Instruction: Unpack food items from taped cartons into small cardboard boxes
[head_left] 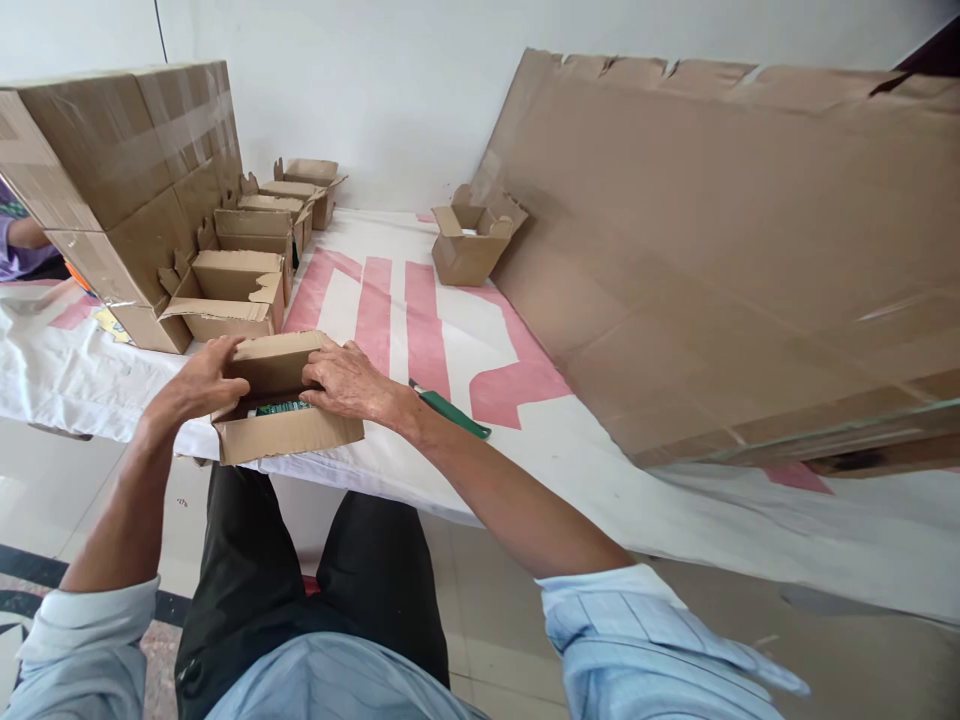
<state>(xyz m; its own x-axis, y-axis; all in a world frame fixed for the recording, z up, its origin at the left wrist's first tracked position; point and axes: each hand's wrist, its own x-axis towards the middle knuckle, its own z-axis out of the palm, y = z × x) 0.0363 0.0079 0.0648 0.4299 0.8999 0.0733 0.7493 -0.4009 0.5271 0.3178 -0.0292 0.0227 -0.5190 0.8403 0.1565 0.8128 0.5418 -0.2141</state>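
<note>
A small cardboard box (289, 432) sits at the near edge of the table, with something green showing inside it. My left hand (202, 380) grips the box's left side, fingers curled over a top flap. My right hand (346, 383) lies on the right part of that flap, fingers pressed down on it. A green-handled tool (454, 413) lies on the table just right of my right wrist.
A row of several open small boxes (229, 290) runs back along the left, beside a large taped carton (124, 170). Another open box (471, 243) stands further back. Big flat cardboard sheets (720, 260) lean at the right. A person's purple sleeve (19, 250) shows at far left.
</note>
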